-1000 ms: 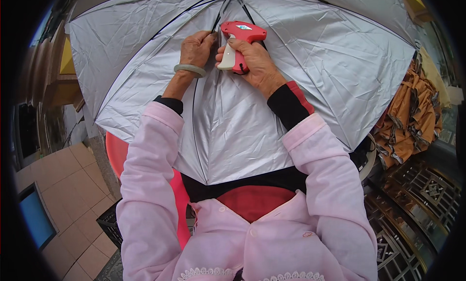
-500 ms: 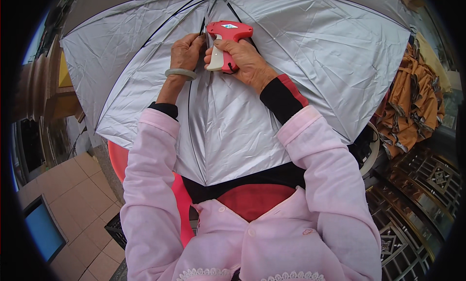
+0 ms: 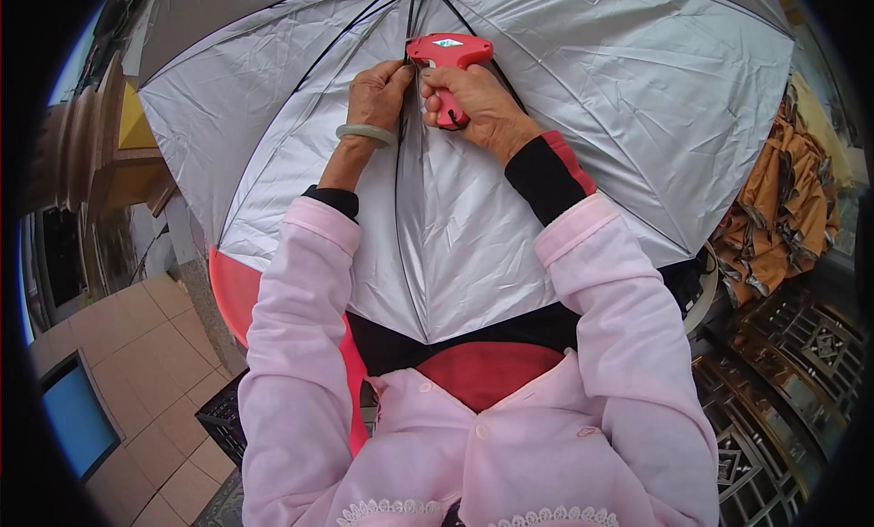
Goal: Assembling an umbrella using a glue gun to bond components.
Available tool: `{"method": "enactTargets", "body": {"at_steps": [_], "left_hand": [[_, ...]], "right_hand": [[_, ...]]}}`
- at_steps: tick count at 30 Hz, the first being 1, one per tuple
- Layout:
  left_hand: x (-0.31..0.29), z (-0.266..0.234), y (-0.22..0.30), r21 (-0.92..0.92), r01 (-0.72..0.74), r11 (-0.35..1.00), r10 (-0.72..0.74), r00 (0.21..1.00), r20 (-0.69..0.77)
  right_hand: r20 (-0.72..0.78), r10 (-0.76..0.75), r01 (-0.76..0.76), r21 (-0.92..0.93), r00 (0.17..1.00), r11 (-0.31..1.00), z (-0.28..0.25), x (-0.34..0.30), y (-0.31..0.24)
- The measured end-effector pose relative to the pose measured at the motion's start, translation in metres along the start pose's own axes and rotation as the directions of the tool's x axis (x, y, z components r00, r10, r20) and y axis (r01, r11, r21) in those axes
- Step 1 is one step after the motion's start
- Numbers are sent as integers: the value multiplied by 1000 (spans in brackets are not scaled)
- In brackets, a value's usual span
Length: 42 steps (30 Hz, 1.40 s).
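Observation:
Across my lap spreads an open umbrella with silver-coated lining and thin dark ribs. My right hand is wrapped round the grip of a red tagging gun, whose front end meets the umbrella close to a rib. Its pale trigger is mostly covered by my fingers. Beside it, my left hand is closed in a pinch on the rib and cloth, thumb and forefinger at the gun's tip. A pale bangle circles my left wrist. Just what lies between those fingertips is hidden.
Orange-brown folded cloth is heaped at the right, above dark ornate metal panels. On the left are a red plastic tub or seat edge, a black crate and tiled floor. A brown pillar base stands farther left.
The umbrella and both hands have shifted slightly right in the picture. My right fingers have squeezed in on the tagging gun, so its pale trigger no longer sticks out.

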State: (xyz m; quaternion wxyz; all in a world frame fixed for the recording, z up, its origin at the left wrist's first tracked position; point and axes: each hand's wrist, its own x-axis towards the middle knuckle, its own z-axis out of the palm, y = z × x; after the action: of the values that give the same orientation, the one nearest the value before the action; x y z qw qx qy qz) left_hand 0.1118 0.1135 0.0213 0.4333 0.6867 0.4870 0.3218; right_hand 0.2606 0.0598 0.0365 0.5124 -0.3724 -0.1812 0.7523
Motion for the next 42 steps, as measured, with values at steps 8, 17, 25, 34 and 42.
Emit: {"method": "enactTargets", "body": {"at_steps": [8,17,25,34,42], "left_hand": [[-3,1,-23,112,-119,987,133,983,-127],[16,-39,-11,521,-348,780,265,937,230],[27,-5,17,726,-200,657,388,916,-99],[15,11,8,571,-177,801,195,980,31],[8,10,-1,539,-174,824,223,974,-27]], "right_hand": [[85,13,-4,-112,996,994,-13,-25,-20],[42,-158,163,-291,987,943,-69,-46,-64],[-96,-116,96,-192,989,977,-35,-30,-21],[-208,-191,153,-185,959,971,-19,-11,-8],[-206,-128,101,-136,970,986,-10,-14,1]]}}
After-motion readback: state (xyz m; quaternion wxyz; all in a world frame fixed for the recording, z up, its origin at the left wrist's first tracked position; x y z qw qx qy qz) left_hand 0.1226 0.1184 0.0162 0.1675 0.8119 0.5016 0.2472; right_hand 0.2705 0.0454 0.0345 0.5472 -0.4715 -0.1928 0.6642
